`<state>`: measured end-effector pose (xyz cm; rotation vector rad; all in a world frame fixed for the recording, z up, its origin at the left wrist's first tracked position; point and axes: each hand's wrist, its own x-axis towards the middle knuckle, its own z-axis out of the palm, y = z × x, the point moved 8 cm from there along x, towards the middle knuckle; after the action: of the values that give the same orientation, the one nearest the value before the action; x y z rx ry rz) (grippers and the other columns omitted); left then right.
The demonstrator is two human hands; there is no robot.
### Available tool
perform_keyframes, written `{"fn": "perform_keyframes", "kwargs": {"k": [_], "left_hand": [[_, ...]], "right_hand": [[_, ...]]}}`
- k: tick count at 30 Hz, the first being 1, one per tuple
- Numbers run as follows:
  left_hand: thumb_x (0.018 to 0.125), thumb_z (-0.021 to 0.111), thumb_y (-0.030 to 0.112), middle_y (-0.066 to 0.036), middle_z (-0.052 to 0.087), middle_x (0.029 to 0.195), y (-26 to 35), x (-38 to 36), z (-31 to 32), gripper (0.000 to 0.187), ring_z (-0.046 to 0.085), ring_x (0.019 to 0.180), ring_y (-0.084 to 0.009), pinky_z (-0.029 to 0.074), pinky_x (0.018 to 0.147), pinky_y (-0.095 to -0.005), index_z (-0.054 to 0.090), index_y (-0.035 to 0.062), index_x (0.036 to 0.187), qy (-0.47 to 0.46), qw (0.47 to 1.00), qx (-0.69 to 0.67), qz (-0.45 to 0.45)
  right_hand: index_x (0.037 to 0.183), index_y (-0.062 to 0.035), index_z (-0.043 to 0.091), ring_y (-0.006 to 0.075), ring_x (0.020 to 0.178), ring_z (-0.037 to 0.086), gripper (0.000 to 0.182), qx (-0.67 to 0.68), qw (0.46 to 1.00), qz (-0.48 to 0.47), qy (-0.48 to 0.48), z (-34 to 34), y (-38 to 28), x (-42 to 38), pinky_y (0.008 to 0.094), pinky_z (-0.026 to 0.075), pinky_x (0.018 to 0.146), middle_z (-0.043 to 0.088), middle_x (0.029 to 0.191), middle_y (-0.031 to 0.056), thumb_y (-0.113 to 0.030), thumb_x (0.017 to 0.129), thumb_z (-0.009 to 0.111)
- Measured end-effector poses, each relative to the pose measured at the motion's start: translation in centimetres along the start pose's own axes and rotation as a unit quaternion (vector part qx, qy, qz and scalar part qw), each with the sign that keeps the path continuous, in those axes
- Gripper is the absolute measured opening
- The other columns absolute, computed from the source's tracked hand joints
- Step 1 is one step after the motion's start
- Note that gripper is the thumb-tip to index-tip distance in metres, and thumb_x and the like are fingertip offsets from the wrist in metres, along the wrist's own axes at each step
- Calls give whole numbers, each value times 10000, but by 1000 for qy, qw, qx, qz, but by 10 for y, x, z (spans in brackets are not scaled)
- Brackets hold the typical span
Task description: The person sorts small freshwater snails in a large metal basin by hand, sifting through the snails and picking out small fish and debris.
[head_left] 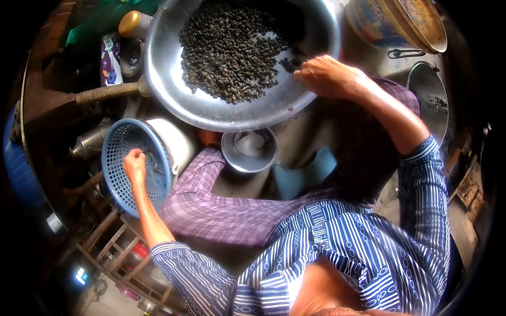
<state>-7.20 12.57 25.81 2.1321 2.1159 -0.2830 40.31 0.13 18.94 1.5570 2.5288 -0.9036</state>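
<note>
A wide metal basin [161, 66] holds a heap of small dark shells [229, 50] that look like snails. My right hand [327, 75] reaches over its right side, fingers curled down beside a small clump of shells; the fingertips are hidden. To the left, a blue plastic colander [117, 181] tilts against a white bucket [169, 141], with a few small bits lying inside it. My left hand [135, 164] is over the colander, its fingers bent together; whatever they hold is too small to make out.
A small metal pot [249, 167] stands below the basin, next to a blue plastic stool [308, 171]. Upper right are a large printed bucket [369, 23] and a metal pail [445, 100]. A gold-lidded jar [132, 23], a purple packet [110, 60] and a wooden rack [113, 242] are at left.
</note>
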Motion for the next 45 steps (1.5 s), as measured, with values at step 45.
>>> {"fn": "perform_keyframes", "kwargs": {"k": [45], "left_hand": [[724,468,37,-152,645,867,276,48,333,239,629,813,-254,482,735,-317,662,40,865,-185,915,-270,236]], "right_hand": [[939,-73,627,314,911,585,284,364,899,232,78,238,51,188,400,453,804,613,927,184,-59,684,504]]}}
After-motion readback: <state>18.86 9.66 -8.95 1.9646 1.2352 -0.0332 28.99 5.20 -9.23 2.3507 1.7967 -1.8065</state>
